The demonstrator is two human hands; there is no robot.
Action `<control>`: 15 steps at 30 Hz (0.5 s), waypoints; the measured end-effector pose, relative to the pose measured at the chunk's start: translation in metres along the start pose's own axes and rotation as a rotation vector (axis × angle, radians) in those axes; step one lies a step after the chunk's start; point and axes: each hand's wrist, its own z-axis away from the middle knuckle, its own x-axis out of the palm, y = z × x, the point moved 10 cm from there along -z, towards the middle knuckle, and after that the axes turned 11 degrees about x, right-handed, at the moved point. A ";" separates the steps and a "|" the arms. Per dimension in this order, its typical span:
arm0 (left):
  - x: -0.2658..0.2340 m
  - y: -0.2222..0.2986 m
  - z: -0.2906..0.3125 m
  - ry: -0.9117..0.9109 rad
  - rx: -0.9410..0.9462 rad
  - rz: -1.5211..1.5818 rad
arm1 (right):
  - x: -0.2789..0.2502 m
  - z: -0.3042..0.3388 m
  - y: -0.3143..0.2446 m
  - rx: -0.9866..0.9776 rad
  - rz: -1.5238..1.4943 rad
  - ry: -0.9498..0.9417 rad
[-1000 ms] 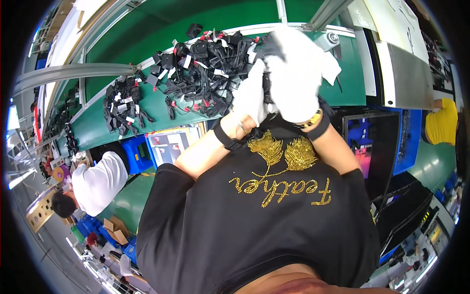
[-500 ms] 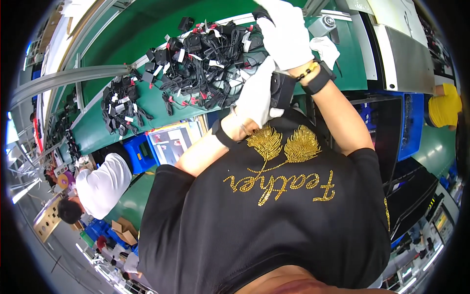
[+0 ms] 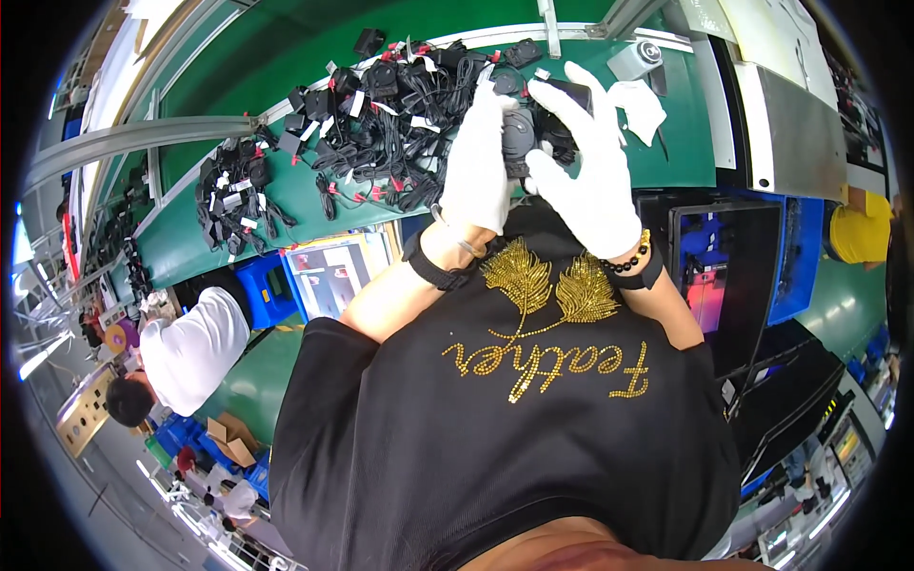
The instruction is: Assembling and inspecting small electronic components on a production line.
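Note:
My left hand (image 3: 479, 162), in a white glove, is closed around a small dark device with a round face (image 3: 518, 136), held over the near edge of the green workbench (image 3: 681, 157). Its far side is partly covered by my fingers. My right hand (image 3: 592, 181), gloved too, is just right of the device with thumb and fingers spread. Black cable and a dark block (image 3: 569, 92) show between and beyond those fingers; whether they touch is hard to make out. Left of my hands lies a heap of black devices with coiled cables (image 3: 400, 124), with white tags and red ends.
A smaller cable pile (image 3: 233, 195) lies further left. A silver-grey camera-shaped thing (image 3: 635, 60) and a crumpled white cloth (image 3: 640, 109) sit at right. A metal frame bar (image 3: 143, 141) crosses the left side. A person in white (image 3: 195, 347) sits at lower left.
My right hand has come down from the far side of the bench, and its fingers have spread. The device in my left hand has moved up and left, its round face now turned more into view.

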 end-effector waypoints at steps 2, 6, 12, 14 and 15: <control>0.010 0.013 0.006 -0.161 0.171 -0.235 | 0.000 -0.001 0.007 0.062 -0.047 -0.017; 0.006 0.004 0.008 -0.376 0.264 -0.724 | -0.005 -0.010 0.034 0.018 -0.197 0.029; -0.004 0.045 -0.013 -0.062 0.165 -0.133 | 0.001 -0.002 0.053 0.470 -0.569 -0.126; -0.006 0.042 -0.013 -0.054 0.136 -0.033 | -0.003 -0.001 0.043 0.329 -0.555 -0.131; 0.000 0.044 -0.011 -0.113 0.162 -0.090 | 0.000 0.001 0.045 0.311 -0.505 -0.156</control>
